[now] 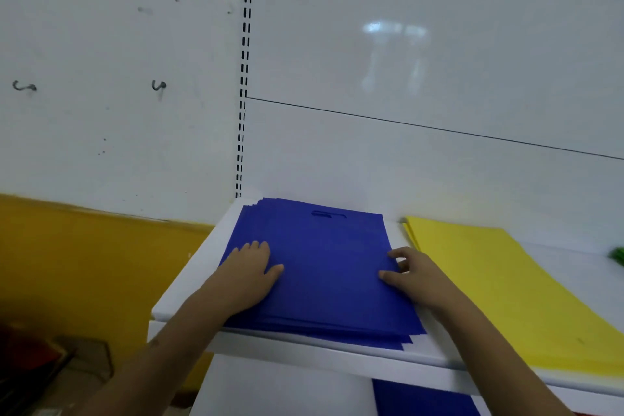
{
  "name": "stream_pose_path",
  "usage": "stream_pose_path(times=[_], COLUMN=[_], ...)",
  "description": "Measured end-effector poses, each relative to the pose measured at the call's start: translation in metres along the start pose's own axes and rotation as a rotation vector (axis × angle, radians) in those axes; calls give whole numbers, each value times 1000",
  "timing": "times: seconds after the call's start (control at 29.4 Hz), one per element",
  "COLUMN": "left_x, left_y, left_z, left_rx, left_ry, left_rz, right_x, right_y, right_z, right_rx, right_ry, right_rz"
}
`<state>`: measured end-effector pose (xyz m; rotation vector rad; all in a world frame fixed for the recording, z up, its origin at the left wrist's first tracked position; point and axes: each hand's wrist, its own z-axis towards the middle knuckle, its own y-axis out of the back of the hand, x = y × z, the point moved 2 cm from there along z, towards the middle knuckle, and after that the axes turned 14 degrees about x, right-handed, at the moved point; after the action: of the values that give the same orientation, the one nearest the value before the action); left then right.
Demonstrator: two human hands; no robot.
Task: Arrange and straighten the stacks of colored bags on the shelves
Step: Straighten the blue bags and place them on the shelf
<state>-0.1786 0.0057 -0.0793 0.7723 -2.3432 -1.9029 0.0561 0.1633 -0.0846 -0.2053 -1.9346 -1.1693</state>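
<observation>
Both forearms reach up from the bottom of the view onto the white shelf (189, 284), and between them lies the blue bag stack (324, 267), a pile of flat blue bags with a die-cut handle slot at its far, 12 o'clock end. Its layers are not flush: staggered edges show along the near side at about 5 o'clock and again at the far left corner, so the pile looks fanned and slightly twisted on the shelf.

The left hand (251, 272) lies flat on the stack's left part, at about 9 o'clock from its middle, fingers straight and close together, thumb spread toward 3 o'clock, pressing down rather than gripping. The right hand (410, 275) is at the stack's right edge, at about 3 o'clock, fingers loosely bent, with the thumb on the top sheet. Whether the fingertips pinch the edge or only touch it I cannot tell.

I judge the step in hand to be squaring this blue pile: one hand steadies it while the other works the loose edge. The next move seems to call for pushing both long sides inward together and nudging the slipped lower bags back under the top ones without creasing them.

The yellow bag stack (499, 287) lies just beside it at 3 o'clock, apart from the blue one, and a scrap of green (618, 255) shows at the right border.
</observation>
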Motion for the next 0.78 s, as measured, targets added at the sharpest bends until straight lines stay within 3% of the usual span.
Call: stream_pose_path(times=[0.07, 0.24, 0.37, 0.44, 0.58, 0.78], left_x=[-6, -9, 6, 13, 20, 29], left_y=[-3, 3, 14, 20, 30, 34], left_z=[0, -3, -3, -2, 5, 29], left_rx=[22, 22, -94, -110, 25, 112], left_ry=[-36, -122, -110, -136, -185, -133], left_rz=[-4, -289, -596, -823, -1433, -1350], right_x=[-2, -1, -3, -2, 3, 8], right_y=[1, 5, 5, 4, -2, -4], right_z=[2, 0, 1, 2, 4, 3], right_rx=[-48, -167, -157, -135, -60, -31], right_ry=[-4, 59, 95, 100, 98, 135], right_rz=[-69, -199, -120, -57, -37, -138])
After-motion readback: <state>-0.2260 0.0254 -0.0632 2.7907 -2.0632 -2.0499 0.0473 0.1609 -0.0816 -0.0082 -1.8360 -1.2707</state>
